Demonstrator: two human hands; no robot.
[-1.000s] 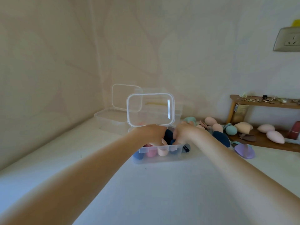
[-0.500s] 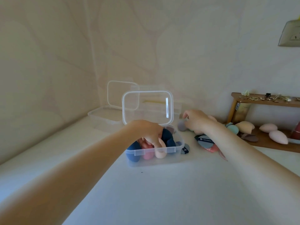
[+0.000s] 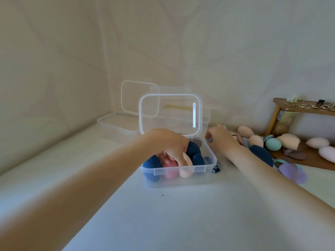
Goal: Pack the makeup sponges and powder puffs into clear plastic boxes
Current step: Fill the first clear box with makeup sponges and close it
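A clear plastic box (image 3: 181, 180) stands mid-table with its lid (image 3: 170, 113) upright. Inside lie navy sponges (image 3: 151, 164), a pink sponge (image 3: 170, 173) and a peach sponge (image 3: 185, 172). My left hand (image 3: 170, 144) reaches into the box, fingers spread down onto these sponges. My right hand (image 3: 220, 138) hovers at the box's far right corner, pinching a small grey powder puff (image 3: 209, 140). Loose sponges lie to the right: peach (image 3: 245, 131), teal (image 3: 273, 144), beige (image 3: 288, 141), pink (image 3: 317, 142), plus a lilac puff (image 3: 291, 173).
A second clear box (image 3: 116, 124) with its lid raised stands behind, near the wall corner. A wooden shelf (image 3: 304, 107) with small trinkets rises at the right above a wooden base (image 3: 311, 163). A dark labelled puff (image 3: 216, 168) lies against the box's right side.
My right hand reached right to the loose pile and has come back to the box's corner with a grey puff. My left hand stayed on the sponges in the box.
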